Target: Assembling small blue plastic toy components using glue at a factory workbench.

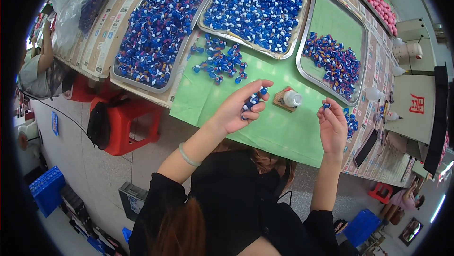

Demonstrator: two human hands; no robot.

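My left hand [244, 106] is curled round several small blue-and-white pieces [252, 102], one of them pinched at its fingertips. Held between the thumb and fingers of my right hand [333, 126] is one small blue piece [327, 106]. Between the two hands, a small clear jar with white in it [292, 98] stands on a brown block [280, 99]. A loose heap of the blue pieces [222, 62] lies on the green cloth [198, 104], beyond my left hand. Partly behind my right hand is another small cluster of blue pieces [351, 122].
Metal trays of blue pieces stand at the left [115, 78], at the far middle [283, 56] and at the right [301, 62]. White squeeze bottles [373, 94] and a beige machine [409, 100] are at the right. A red stool [120, 138] is at the left. Other people sit farther off.
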